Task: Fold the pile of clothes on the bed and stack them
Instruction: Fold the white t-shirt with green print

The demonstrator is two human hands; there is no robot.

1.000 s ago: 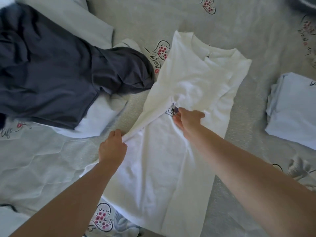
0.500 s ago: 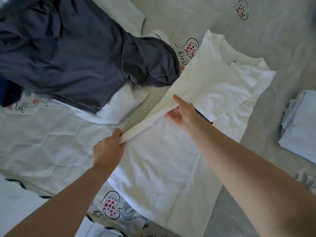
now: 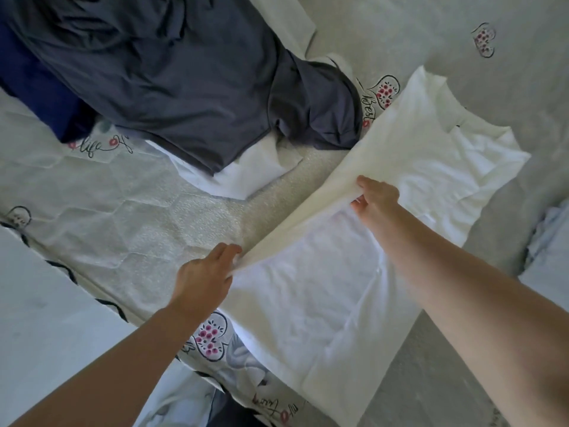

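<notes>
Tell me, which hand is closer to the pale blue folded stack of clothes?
Right. The right hand pinches the white cotton T-shirt, nearer the pale blue folded stack at the right edge. The left hand holds the shirt's left edge, farther away.

One head-worn camera looks steeply down, close above the bed [image 3: 400,32], forearms entering from six o'clock.

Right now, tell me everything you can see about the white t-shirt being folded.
The white t-shirt is plain, soft, lightly creased knit cloth, lying flat on the grey bedspread, neckline toward the far side. Its left long edge is lifted and turned inward as a taut flap. The left hand pinches that flap near the hem end; the right hand grips it near mid-chest. Its right side is already folded in. A dark grey garment lies just beyond its shoulder.
</notes>
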